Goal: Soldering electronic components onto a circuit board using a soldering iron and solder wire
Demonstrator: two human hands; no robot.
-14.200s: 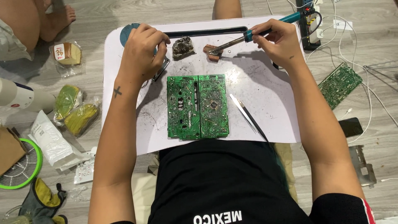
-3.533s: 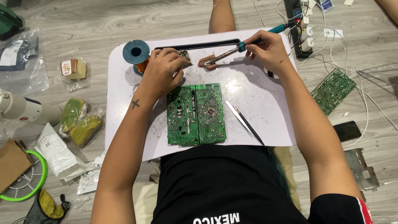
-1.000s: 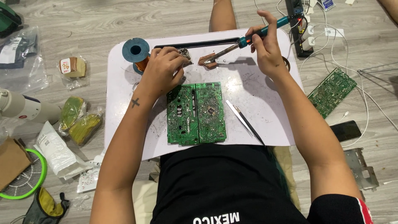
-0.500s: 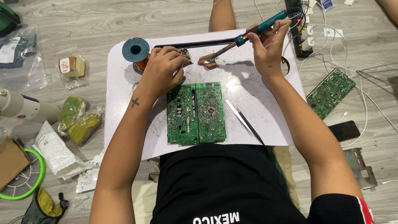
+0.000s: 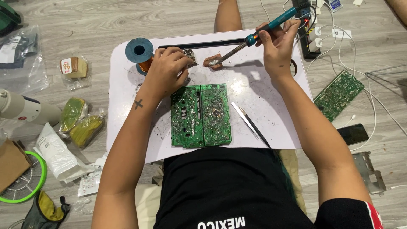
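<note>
The left hand (image 5: 166, 70) rests curled on the white board (image 5: 127, 127), fingers bent beside a small grey lump (image 5: 189, 55); whether it grips anything cannot be told. The right hand (image 5: 277, 48) is clamped around a teal soldering iron (image 5: 263, 30), its tip touching a brown pad (image 5: 213, 62). 2 green circuit boards (image 5: 201, 115) lie side by side mid-board.

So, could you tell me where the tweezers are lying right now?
In the head view, the tweezers lie on the white tray, just right of the green circuit board, below the right hand.
</note>
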